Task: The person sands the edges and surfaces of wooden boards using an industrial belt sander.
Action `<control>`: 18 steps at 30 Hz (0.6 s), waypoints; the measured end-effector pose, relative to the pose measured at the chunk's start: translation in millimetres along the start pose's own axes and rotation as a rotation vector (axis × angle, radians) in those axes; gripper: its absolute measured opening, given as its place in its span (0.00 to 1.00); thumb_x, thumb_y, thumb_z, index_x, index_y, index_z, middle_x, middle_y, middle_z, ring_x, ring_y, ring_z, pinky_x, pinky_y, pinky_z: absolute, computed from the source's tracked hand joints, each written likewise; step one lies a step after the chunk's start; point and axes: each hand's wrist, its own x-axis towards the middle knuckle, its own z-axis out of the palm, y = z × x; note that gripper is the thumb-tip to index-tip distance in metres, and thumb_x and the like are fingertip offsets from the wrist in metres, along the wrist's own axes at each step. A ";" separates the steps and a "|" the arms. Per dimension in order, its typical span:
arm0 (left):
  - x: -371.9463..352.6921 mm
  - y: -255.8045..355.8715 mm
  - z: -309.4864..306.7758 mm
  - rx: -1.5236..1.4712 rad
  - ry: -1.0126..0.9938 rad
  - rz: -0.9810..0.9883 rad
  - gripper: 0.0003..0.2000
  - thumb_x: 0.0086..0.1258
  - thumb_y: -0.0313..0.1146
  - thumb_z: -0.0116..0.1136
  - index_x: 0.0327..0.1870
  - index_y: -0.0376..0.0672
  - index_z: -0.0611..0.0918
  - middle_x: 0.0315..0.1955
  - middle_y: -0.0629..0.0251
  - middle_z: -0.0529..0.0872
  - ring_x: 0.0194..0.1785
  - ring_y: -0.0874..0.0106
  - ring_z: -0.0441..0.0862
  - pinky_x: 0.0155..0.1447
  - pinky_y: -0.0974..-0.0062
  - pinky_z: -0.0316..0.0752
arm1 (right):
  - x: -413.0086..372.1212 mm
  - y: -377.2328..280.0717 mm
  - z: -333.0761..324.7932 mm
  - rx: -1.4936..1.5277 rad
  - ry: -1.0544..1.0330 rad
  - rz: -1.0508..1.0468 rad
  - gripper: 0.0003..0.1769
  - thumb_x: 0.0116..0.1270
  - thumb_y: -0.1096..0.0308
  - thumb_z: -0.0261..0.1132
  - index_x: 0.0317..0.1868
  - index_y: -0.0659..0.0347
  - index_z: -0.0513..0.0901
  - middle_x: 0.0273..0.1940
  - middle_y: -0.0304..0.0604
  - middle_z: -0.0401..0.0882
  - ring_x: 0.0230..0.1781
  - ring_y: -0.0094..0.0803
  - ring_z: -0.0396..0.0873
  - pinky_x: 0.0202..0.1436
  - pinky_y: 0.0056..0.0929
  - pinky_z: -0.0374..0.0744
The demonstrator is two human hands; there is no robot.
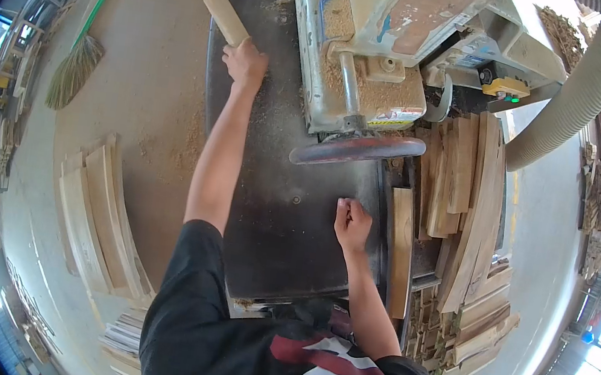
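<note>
My left hand (244,64) reaches forward along the dark metal machine table (264,236). Its fingers are wrapped round the near end of a short wooden board (224,17), which points away and to the left, across the table's left edge. Nearer my body, my right hand (352,225) is over the right part of the table with its fingers curled in, and nothing shows in it. Between and beyond my hands stands a dusty woodworking machine (396,94) with a dark handwheel (358,152) at its front.
Curved wooden pieces (477,203) are stacked right of the machine, beside a plank (399,253) along the table's edge. A ribbed hose (582,95) comes down at the right. On the left are a brown surface with more boards (99,214) and a broom (77,71).
</note>
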 end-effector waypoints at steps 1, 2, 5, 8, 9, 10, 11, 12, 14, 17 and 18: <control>-6.3 5.1 -4.0 -0.030 -0.012 -0.108 0.35 0.60 0.46 0.74 0.71 0.49 0.80 0.69 0.30 0.71 0.70 0.41 0.72 0.72 0.52 0.71 | 0.8 -0.9 0.2 0.009 -0.005 0.000 0.11 0.76 0.64 0.66 0.35 0.60 0.81 0.23 0.45 0.79 0.19 0.39 0.78 0.24 0.34 0.75; -22.4 -4.9 -5.7 -0.081 0.074 -0.026 0.33 0.64 0.41 0.69 0.72 0.44 0.77 0.58 0.41 0.81 0.59 0.50 0.82 0.65 0.58 0.77 | -0.3 1.4 2.3 -0.003 0.036 -0.035 0.11 0.76 0.64 0.66 0.35 0.61 0.81 0.23 0.45 0.80 0.19 0.39 0.78 0.24 0.33 0.75; -118.3 -20.2 -51.6 -0.906 -0.090 -0.119 0.30 0.72 0.35 0.61 0.74 0.33 0.71 0.48 0.54 0.85 0.48 0.62 0.88 0.49 0.68 0.84 | 1.9 -5.0 1.8 0.049 0.082 -0.028 0.13 0.75 0.63 0.67 0.33 0.62 0.82 0.24 0.48 0.80 0.20 0.41 0.79 0.25 0.34 0.76; -232.6 -29.5 -99.1 -1.469 -0.307 -0.336 0.25 0.79 0.35 0.58 0.71 0.32 0.71 0.48 0.55 0.86 0.48 0.64 0.89 0.43 0.69 0.86 | 3.5 -6.6 -3.7 0.022 0.004 0.023 0.13 0.75 0.62 0.68 0.35 0.63 0.83 0.24 0.51 0.80 0.21 0.42 0.80 0.27 0.36 0.76; -266.1 -41.5 -106.0 -1.477 -0.390 -0.374 0.23 0.81 0.38 0.56 0.69 0.33 0.73 0.48 0.55 0.86 0.47 0.64 0.89 0.45 0.68 0.87 | 2.4 -9.0 -6.4 0.041 -0.014 0.037 0.12 0.75 0.62 0.68 0.36 0.63 0.84 0.25 0.51 0.80 0.21 0.42 0.80 0.27 0.36 0.76; -299.1 -42.7 -114.8 -1.445 -0.413 -0.406 0.22 0.82 0.39 0.55 0.69 0.32 0.73 0.48 0.54 0.87 0.47 0.63 0.89 0.46 0.67 0.88 | 0.3 -10.7 -9.3 0.048 -0.008 0.055 0.12 0.75 0.62 0.68 0.36 0.63 0.84 0.25 0.51 0.80 0.21 0.42 0.80 0.27 0.36 0.76; -329.5 -53.0 -116.5 -1.449 -0.461 -0.431 0.23 0.81 0.39 0.56 0.69 0.32 0.73 0.50 0.53 0.87 0.50 0.62 0.90 0.48 0.66 0.88 | 3.5 -11.2 -12.3 0.112 -0.036 0.018 0.11 0.75 0.63 0.68 0.38 0.64 0.85 0.25 0.51 0.81 0.23 0.40 0.80 0.29 0.35 0.77; -357.2 -60.7 -119.1 -1.430 -0.496 -0.483 0.25 0.80 0.37 0.59 0.70 0.31 0.73 0.51 0.53 0.87 0.52 0.62 0.89 0.49 0.66 0.87 | -2.9 -13.1 -17.8 0.174 -0.065 -0.016 0.11 0.75 0.64 0.68 0.40 0.65 0.85 0.26 0.50 0.82 0.24 0.38 0.81 0.30 0.34 0.77; -408.0 -73.0 -125.1 -1.413 -0.529 -0.514 0.26 0.78 0.36 0.61 0.71 0.31 0.72 0.51 0.53 0.88 0.52 0.63 0.89 0.48 0.67 0.87 | -19.4 -29.5 -44.7 0.202 -0.049 -0.022 0.10 0.76 0.66 0.67 0.42 0.65 0.86 0.28 0.50 0.84 0.25 0.36 0.82 0.31 0.32 0.77; -460.0 -86.3 -130.0 -1.379 -0.577 -0.509 0.32 0.74 0.33 0.66 0.75 0.32 0.69 0.50 0.53 0.88 0.52 0.64 0.89 0.48 0.70 0.86 | -56.2 -30.4 -82.1 0.229 -0.039 -0.091 0.08 0.77 0.70 0.65 0.44 0.67 0.85 0.32 0.45 0.86 0.29 0.30 0.82 0.32 0.27 0.75; -473.4 -88.5 -130.8 -1.349 -0.591 -0.475 0.36 0.72 0.33 0.68 0.78 0.32 0.66 0.50 0.53 0.88 0.52 0.65 0.89 0.48 0.71 0.85 | -73.3 -25.7 -94.9 0.262 -0.188 0.076 0.11 0.78 0.66 0.64 0.44 0.67 0.86 0.33 0.45 0.86 0.30 0.30 0.82 0.33 0.28 0.76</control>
